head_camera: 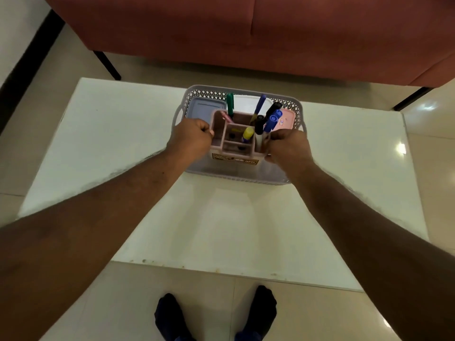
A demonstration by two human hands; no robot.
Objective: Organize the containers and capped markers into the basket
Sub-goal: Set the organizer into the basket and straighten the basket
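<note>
Standing at 6 o'clock, two feet in dark socks (214, 313) show on the tiled floor below the white table (123, 143). Both bare forearms reach up toward 12 o'clock. The left hand (190, 139) has its grip curled tight on the left wall of a pink organizer (222, 134); the right hand (288, 146) has its grip curled on the organizer's right side, fingers partly hidden behind it. The organizer sits between the two hands, inside the near half of a grey lattice basket (293, 107) at the table's centre. Its small front cells hold a yellow-capped glue stick (248, 134) and dark small items too blurred to name. Its rear cells hold a green marker (230, 103), a blue pen (260, 104), and black and blue capped markers (272, 120) leaning toward 1 o'clock. Behind it in the basket lie a blue-lidded container (205, 108) at 11 o'clock, a white one (246, 102) at 12, a pink-lidded one (285, 119) at 1. A reddish sofa (246, 33) stands beyond.
</note>
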